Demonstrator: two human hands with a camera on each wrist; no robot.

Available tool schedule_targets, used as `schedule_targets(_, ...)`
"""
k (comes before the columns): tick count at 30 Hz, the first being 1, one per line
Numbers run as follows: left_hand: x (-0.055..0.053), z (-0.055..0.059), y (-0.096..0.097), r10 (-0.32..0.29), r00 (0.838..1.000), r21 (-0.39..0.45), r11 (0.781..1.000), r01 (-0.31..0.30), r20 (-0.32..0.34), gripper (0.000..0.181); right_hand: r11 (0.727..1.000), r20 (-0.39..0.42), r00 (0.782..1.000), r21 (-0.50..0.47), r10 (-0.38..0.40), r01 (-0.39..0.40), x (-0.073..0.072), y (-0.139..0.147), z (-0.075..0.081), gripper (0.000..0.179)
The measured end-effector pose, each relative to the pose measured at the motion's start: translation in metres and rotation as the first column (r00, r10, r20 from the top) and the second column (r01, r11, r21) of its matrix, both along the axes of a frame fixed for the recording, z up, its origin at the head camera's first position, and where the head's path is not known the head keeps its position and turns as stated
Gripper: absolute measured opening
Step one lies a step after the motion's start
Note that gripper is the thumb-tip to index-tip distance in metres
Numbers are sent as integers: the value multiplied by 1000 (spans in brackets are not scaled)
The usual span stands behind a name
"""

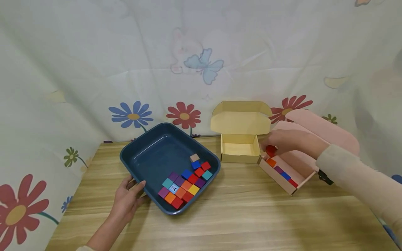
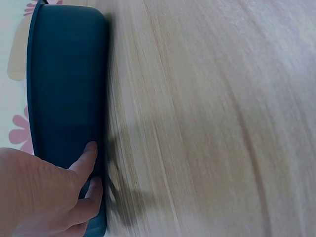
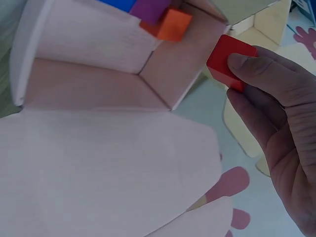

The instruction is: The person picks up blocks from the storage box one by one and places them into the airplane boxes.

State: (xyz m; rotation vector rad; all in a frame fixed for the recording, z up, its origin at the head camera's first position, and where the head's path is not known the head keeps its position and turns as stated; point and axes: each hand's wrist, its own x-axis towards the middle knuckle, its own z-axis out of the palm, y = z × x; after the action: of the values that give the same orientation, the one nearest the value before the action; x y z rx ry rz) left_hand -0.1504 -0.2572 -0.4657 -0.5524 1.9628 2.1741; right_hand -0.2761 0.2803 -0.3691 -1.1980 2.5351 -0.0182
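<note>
A red block (image 3: 222, 61) is pinched between the thumb and fingers of my right hand (image 1: 287, 139), held over the left end of the open pink box (image 1: 274, 177). Inside that box, orange (image 1: 271, 162), purple, blue and red blocks line up along the front wall. My left hand (image 1: 125, 197) grips the near-left side of a dark blue tray (image 1: 150, 150), its thumb over the rim and its fingers against the outer wall (image 2: 66, 98). Many coloured blocks (image 1: 186, 185) lie in the tray's near right part, with a plain wooden-coloured block (image 1: 194, 158) behind them.
Between the tray and the pink box stands an open yellow box (image 1: 240, 159), its lid raised and no blocks inside. A flower-printed curtain (image 1: 188, 69) hangs behind the wooden table (image 1: 220, 223). The pink lid (image 1: 326, 130) leans back behind my right wrist.
</note>
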Motion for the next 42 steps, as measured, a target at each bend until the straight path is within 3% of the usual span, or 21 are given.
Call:
schedule_targets(10, 0, 0, 1, 8, 1000, -19, 1000, -8, 1, 78, 998, -17, 1000, 70, 6, -4, 3, 19, -12, 31)
schedule_targets(15, 0, 2, 2, 6, 1000, -21, 1000, -6, -3, 77, 995, -37, 997, 72, 66, -63, 8, 26, -27, 32)
schedule_targets(19, -1, 3, 3, 5, 1000, -22, 1000, -5, -8, 78, 990, -131, 983, 64, 130, -123, 13, 32, -38, 40)
schedule_targets(23, -2, 3, 4, 5, 1000, -20, 1000, -5, -9, 79, 984, -235, 955, 63, 179, -169, 16, 36, -47, 27)
schedule_targets(26, -2, 3, 4, 12, 1000, -26, 1000, -12, -6, 78, 979, -237, 950, 44, 203, -199, 17, 38, -52, 24)
schedule_targets(31, -1, 2, 3, 21, 1000, -32, 999, -21, -11, 76, 982, -174, 967, 11, 187, -188, 19, 36, -57, 29)
schedule_targets(38, -1, 1, 3, 29, 999, -23, 999, -30, -15, 73, 985, -249, 953, 51, 172, -165, 20, 35, -61, 32)
schedule_targets(42, -1, 1, 2, 30, 999, -13, 999, -30, -20, 72, 990, -227, 964, 19, 141, -141, 20, 34, -65, 31)
